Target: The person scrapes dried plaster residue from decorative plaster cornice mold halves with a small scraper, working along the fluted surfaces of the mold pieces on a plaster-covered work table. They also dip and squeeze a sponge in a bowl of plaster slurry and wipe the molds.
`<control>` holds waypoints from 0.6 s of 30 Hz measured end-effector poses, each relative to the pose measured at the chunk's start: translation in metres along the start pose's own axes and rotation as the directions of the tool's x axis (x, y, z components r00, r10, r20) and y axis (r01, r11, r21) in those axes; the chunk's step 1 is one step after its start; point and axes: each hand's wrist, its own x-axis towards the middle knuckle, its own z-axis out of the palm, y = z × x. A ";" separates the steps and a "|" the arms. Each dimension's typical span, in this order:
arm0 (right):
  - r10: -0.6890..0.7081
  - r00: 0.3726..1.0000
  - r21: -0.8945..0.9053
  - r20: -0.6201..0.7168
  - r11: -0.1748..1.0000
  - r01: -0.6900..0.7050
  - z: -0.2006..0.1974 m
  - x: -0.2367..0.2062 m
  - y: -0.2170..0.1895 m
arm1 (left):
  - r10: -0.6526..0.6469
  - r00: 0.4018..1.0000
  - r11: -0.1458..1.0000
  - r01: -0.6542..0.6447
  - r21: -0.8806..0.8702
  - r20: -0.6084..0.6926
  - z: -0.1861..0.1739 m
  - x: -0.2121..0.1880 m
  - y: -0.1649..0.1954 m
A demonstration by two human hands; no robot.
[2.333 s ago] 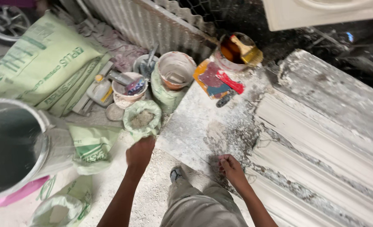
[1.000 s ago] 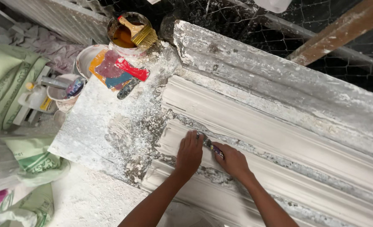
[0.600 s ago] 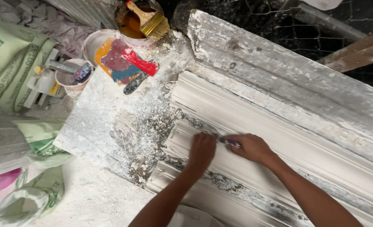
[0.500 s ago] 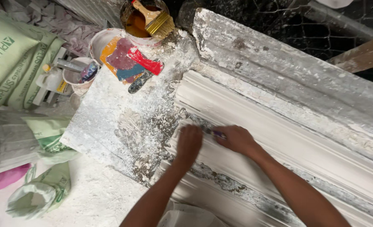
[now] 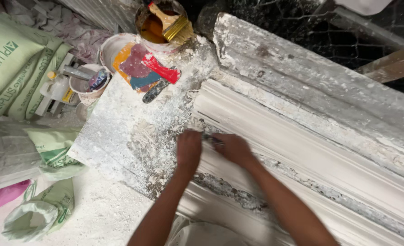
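Both hands sit together near the upper-left end of a long white plaster cornice moulding [image 5: 311,150], which runs diagonally from centre to lower right. Left hand [image 5: 189,149] lies palm-down w/ fingers curled loosely, resting on the moulding's edge where it meets the plaster-caked flat board [image 5: 120,136]; its grip has nothing visible in it. Right hand [image 5: 233,148] is closed around a small dark tool [image 5: 209,136], only a short tip showing betw. the two hands, touching the moulding's ridged face; can't tell what kind of tool.

Behind the moulding, a second, rougher grey cast [image 5: 311,77] lies parallel, crusted w/ dried plaster.

At the board's top end: a tin of orange-brown liquid [image 5: 154,25] w/ a flat paintbrush [image 5: 172,23] resting in it; just below, a white bowl [image 5: 113,45] w/ red, purple & blue scrapers [image 5: 147,70] lying across it. Left of that, a small pot [image 5: 86,86] stuffed w/ bits & tools.

Far left: pale green gypsum sacks [image 5: 15,68], stacked. Lower left: a crumpled green bag [image 5: 54,152], a tied-off green bag [image 5: 38,214] and a pink item [image 5: 4,196] on the powder-white floor [image 5: 97,214]. Wire mesh [image 5: 311,32] and a wooden batten [image 5: 393,66] at top right.
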 end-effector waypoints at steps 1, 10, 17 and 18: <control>-0.066 0.997 0.046 -0.048 0.997 0.069 0.007 0.005 -0.008 | -0.010 0.998 0.981 -0.003 0.193 0.064 -0.015 -0.007 -0.012; 0.164 0.984 0.545 -0.076 0.833 -0.097 0.036 -0.077 -0.031 | -0.171 0.934 0.641 -0.135 -0.755 -0.313 -0.035 -0.106 0.048; -0.087 0.895 0.377 -0.437 0.886 0.270 0.089 -0.163 0.003 | 0.071 0.995 0.501 0.019 -0.865 0.063 -0.007 -0.065 0.048; -0.079 0.830 0.243 -0.552 0.937 0.251 0.095 -0.170 0.020 | 0.157 0.987 0.663 -0.077 -0.744 0.038 -0.009 -0.053 0.041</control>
